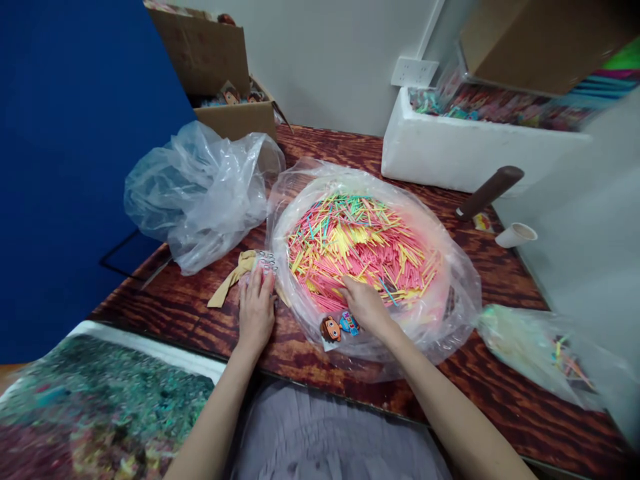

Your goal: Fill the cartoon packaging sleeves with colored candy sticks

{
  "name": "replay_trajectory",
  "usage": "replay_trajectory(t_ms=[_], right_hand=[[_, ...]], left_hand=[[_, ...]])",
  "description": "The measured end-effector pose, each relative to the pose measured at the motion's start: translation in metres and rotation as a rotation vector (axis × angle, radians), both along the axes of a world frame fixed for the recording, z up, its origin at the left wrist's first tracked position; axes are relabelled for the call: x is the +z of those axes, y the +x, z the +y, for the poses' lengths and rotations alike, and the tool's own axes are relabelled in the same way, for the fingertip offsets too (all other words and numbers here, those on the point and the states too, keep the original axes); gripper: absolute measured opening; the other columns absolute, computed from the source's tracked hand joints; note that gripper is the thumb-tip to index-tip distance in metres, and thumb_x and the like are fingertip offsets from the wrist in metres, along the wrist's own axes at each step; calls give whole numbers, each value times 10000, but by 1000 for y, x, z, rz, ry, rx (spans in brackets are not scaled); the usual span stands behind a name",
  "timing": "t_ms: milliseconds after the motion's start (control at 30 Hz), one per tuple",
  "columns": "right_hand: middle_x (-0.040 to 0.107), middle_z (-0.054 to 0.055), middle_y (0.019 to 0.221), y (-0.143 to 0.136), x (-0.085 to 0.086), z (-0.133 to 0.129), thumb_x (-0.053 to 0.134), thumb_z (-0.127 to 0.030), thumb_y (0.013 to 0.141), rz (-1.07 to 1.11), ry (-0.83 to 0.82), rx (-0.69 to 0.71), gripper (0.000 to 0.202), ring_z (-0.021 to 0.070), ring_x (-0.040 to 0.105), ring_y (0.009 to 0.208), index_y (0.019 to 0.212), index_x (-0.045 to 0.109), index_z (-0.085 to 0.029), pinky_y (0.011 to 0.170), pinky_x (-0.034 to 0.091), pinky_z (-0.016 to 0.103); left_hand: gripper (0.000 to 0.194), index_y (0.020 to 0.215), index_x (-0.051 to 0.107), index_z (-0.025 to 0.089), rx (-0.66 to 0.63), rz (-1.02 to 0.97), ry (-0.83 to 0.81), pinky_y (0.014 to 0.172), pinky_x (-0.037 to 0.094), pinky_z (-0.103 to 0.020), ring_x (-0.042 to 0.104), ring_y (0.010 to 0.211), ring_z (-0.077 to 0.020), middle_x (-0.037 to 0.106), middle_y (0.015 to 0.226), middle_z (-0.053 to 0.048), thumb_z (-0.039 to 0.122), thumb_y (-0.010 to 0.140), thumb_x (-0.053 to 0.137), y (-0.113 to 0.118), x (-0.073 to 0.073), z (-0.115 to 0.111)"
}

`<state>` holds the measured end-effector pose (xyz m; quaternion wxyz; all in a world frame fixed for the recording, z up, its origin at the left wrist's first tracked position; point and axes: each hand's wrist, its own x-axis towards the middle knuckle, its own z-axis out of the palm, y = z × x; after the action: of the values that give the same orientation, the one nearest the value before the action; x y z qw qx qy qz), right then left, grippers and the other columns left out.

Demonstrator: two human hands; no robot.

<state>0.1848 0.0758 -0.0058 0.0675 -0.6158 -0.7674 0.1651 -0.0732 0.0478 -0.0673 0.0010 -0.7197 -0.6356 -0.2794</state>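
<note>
A round, plastic-lined container (463, 280) holds a heap of thin pink, yellow and green sticks (360, 250). My right hand (367, 305) reaches over its near rim into the sticks, fingers curled together; what they grip, if anything, is too small to make out. Just left of that hand, a cartoon-face packet (331, 329) and a blue one (349, 323) lie on the plastic. My left hand (257, 310) rests with fingers spread on a small clear printed packet (267, 260) on the table. Beside it is a tan knotted cloth or glove (233, 277).
Crumpled clear plastic (205, 193) lies left, before an open cardboard box (235, 120). A white foam box (450, 147), a brown cylinder (490, 193) and a paper cup (517, 235) stand right. A plastic bag (530, 353) lies at right; another foam box (150, 350) sits lower left.
</note>
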Motion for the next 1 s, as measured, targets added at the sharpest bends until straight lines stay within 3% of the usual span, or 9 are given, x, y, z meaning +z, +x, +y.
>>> replay_trajectory(t_ms=[133, 333, 567, 700, 900, 1000], right_hand=[[672, 18, 741, 9, -3, 6, 475, -247, 936, 180, -57, -63, 173, 166, 599, 708, 805, 580, -206, 608, 303, 242], [614, -41, 606, 15, -9, 15, 428, -238, 918, 555, -200, -160, 221, 133, 579, 553, 704, 474, -213, 544, 357, 217], [564, -13, 615, 11, -5, 17, 507, -220, 886, 409, -71, -142, 188, 163, 544, 632, 700, 489, -215, 570, 273, 248], [611, 11, 679, 13, 1, 14, 460, -234, 926, 267, -8, -99, 168, 177, 563, 667, 765, 504, -215, 588, 276, 258], [617, -11, 696, 8, 0, 15, 454, -259, 918, 602, -159, -8, 203, 149, 567, 667, 720, 468, -215, 631, 365, 249], [545, -35, 628, 0, 0, 19, 502, -295, 877, 806, -306, -23, 188, 132, 524, 590, 711, 462, -216, 581, 380, 247]], left_hand=[[526, 1442, 383, 192, 46, -20, 29, 1151, 203, -581, 256, 1447, -319, 328, 1544, -173, 253, 925, 466, -3, 5, 11], [496, 1402, 435, 180, 50, -90, 63, 1147, 229, -565, 294, 1423, -334, 357, 1519, -180, 288, 922, 505, 20, 18, -1], [401, 1330, 508, 225, -73, -218, 51, 1134, 295, -519, 345, 1394, -293, 418, 1472, -137, 247, 929, 503, 53, 48, -4], [375, 1317, 523, 231, -141, -383, 13, 1134, 318, -475, 397, 1366, -255, 458, 1447, -116, 251, 944, 487, 65, 56, 1], [504, 1440, 376, 255, -209, -801, -85, 1121, 353, -440, 419, 1364, -228, 450, 1475, -101, 279, 950, 490, 91, 56, 22], [482, 1424, 411, 239, -257, -834, -117, 1128, 347, -431, 443, 1346, -220, 468, 1464, -100, 257, 948, 484, 106, 56, 32]])
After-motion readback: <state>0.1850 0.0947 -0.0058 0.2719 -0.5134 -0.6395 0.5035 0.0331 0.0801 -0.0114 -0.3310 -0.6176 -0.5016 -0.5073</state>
